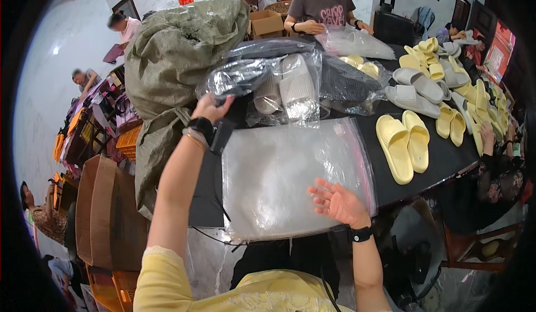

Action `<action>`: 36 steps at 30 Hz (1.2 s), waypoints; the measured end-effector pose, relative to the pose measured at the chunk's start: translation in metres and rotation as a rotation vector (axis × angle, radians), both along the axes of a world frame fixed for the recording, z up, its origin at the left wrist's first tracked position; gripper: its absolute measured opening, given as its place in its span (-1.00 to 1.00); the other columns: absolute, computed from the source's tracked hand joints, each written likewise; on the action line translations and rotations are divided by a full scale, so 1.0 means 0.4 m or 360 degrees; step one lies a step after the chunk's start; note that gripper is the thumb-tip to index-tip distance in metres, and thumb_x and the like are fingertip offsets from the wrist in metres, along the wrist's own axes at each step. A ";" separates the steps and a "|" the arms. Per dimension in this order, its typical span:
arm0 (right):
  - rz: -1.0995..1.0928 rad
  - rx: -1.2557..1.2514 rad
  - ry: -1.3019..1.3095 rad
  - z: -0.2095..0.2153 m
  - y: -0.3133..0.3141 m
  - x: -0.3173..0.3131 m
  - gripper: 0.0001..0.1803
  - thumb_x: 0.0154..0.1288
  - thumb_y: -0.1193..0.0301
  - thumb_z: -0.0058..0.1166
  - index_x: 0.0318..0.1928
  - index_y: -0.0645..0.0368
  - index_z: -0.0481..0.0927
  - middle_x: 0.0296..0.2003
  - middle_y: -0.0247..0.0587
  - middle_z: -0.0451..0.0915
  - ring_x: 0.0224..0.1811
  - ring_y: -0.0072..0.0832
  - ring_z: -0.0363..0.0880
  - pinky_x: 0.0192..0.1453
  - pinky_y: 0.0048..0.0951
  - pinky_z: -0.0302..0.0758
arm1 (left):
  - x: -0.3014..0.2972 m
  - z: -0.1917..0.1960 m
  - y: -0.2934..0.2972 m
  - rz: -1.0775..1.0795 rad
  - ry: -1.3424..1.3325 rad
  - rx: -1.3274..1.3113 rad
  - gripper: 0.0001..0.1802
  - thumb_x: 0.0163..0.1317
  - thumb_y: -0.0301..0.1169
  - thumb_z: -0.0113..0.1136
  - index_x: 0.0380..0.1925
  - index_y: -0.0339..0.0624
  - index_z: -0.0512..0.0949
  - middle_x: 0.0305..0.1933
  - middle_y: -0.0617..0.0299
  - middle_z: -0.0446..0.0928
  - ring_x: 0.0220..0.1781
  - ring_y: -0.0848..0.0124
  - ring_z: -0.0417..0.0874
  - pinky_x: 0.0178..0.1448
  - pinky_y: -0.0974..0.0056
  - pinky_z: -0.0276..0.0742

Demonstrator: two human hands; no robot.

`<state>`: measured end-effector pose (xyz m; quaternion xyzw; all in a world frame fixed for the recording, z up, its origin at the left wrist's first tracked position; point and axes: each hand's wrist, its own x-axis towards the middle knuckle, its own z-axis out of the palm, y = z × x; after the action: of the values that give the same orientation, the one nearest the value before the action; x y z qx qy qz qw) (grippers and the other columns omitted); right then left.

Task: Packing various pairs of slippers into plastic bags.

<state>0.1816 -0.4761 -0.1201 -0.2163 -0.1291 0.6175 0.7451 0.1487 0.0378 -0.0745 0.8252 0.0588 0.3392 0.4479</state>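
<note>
At the left end of the packed pile, my left hand (211, 109) closes on a clear bag of dark slippers (241, 78); the bag partly hides its fingers. My right hand (339, 201) is open, palm up and fingers spread, over a stack of clear plastic bags (279, 172) with a pink edge strip. It holds nothing. Beyond the stack lies a bagged pair of light grey slippers (297, 83), with bagged black slippers (349, 83) beside it. Unbagged to the right of the stack sits a pair of yellow slippers (397, 144).
A large green woven sack (173, 55) stands at the left, above a tall cardboard box (106, 211). Loose yellow and grey slippers (424, 91) crowd the black table's (441, 164) right side. Across it, a person (324, 10) handles clear bags (357, 41). Other people work around the room.
</note>
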 end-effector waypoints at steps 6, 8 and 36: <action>-0.0109 -0.0044 0.0070 -0.022 -0.033 0.006 -0.51 0.36 0.19 -0.34 0.22 0.13 0.14 0.16 0.00 0.23 0.04 -0.31 0.39 0.09 -0.25 0.37 | 0.096 -0.020 -0.121 0.0099 -0.0257 -0.2543 -0.87 0.19 -0.53 -0.07 -0.29 -0.30 0.43 -0.29 0.06 0.49 -0.35 0.34 0.56 -0.42 0.46 0.54; -0.0079 -0.0031 0.0067 -0.010 -0.025 -0.002 -0.52 0.36 0.20 -0.34 0.22 0.13 0.14 0.16 0.00 0.23 0.04 -0.31 0.39 0.09 -0.24 0.37 | 0.021 0.070 -0.111 0.0086 -0.0455 -0.2309 -0.87 0.20 -0.48 -0.06 -0.33 -0.34 0.38 -0.33 0.02 0.49 -0.39 0.26 0.56 -0.50 0.36 0.55; -0.0151 0.0250 0.0466 0.050 -0.014 -0.016 -0.31 0.29 -0.01 -0.34 0.25 0.21 0.00 0.21 0.11 0.08 0.22 -0.13 0.15 0.19 -0.12 0.27 | -0.087 0.140 -0.399 -0.0588 0.1590 -0.0252 -0.65 0.15 -0.42 0.09 -0.07 -0.35 0.41 -0.22 0.14 0.56 -0.36 0.46 0.61 -0.41 0.45 0.48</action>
<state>0.1751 -0.4815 -0.1000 -0.0711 -0.0568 0.5947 0.7988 0.1137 -0.1218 -0.0183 0.8463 0.1438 -0.1846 0.4785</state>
